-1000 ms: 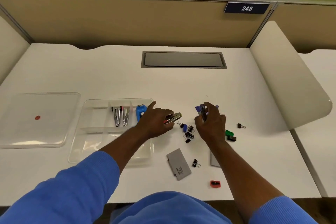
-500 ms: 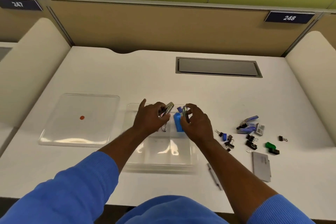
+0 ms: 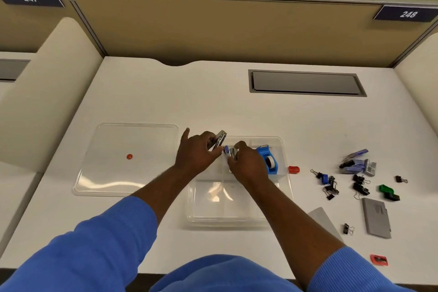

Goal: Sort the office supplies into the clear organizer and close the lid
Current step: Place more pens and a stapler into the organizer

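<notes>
The clear organizer [image 3: 239,217] sits on the white desk in front of me, its clear lid [image 3: 125,159] lying flat to its left. My left hand [image 3: 196,154] is closed around a silver stapler [image 3: 219,138] above the organizer's back left compartment. Right beside it, my right hand [image 3: 246,166] grips a small purple-tipped stapler [image 3: 229,152] over the same back row. A blue tape dispenser [image 3: 267,159] stands in the back right compartment. Several binder clips [image 3: 331,185] lie loose on the desk to the right.
On the right lie a red sharpener [image 3: 294,169], a green and black clip pair [image 3: 388,191], a grey case [image 3: 376,217], staple boxes [image 3: 360,165], a grey card [image 3: 324,220] and a red item [image 3: 379,259]. A grey cable hatch [image 3: 305,83] sits at the back.
Both hands carried their staplers left from the loose pile to above the organizer's back compartments. The camera view swung left with them.
</notes>
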The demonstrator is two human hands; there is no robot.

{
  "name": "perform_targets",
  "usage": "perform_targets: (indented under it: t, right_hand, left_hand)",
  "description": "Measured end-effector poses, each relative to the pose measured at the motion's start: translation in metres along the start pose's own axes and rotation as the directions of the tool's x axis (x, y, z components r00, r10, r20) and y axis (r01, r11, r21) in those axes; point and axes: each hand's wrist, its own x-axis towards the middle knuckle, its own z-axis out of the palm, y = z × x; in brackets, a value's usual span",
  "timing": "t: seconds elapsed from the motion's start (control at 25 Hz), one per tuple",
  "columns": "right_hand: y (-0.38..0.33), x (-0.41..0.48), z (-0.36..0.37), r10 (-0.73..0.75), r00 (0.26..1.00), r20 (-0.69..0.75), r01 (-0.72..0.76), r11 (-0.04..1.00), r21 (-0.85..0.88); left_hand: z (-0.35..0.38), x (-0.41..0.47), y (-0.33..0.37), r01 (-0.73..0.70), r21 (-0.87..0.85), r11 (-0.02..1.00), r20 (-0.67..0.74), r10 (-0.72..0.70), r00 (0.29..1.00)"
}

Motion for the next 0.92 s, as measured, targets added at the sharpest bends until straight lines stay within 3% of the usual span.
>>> perform_targets:
  t: [0.12, 0.48, 0.64, 0.8, 0.92]
  right_hand:
    - [-0.003, 0.000, 0.004, 0.026, 0.999, -0.020, -0.025, 0.999, 0.034]
    - [-0.003, 0.011, -0.018, 0.031, 0.993, -0.111, 0.026, 0.880, 0.475]
    - [0.007, 0.018, -0.024, 0.087, 0.986, -0.142, -0.008, 0.876, 0.482]
    - [0.022, 0.024, -0.031, 0.008, 0.995, -0.104, 0.031, 0.929, 0.369]
    - [0.028, 0.026, -0.025, -0.005, 1.000, -0.021, 0.010, 0.960, 0.279]
  left_hand:
    - [0.001, 0.004, -0.006, -0.026, -0.012, 1.000, 0.013, 0.026, 1.000]
    - [0.019, 0.012, 0.011, -0.191, -0.061, 0.980, 0.018, 0.192, 0.981]
    - [0.029, 0.010, 0.021, -0.233, -0.109, 0.966, 0.064, 0.241, 0.969]
    - [0.031, 0.011, 0.009, -0.257, 0.106, 0.961, 0.327, 0.211, 0.921]
    - [0.034, 0.009, 0.001, -0.262, 0.152, 0.953, 0.403, 0.182, 0.897]
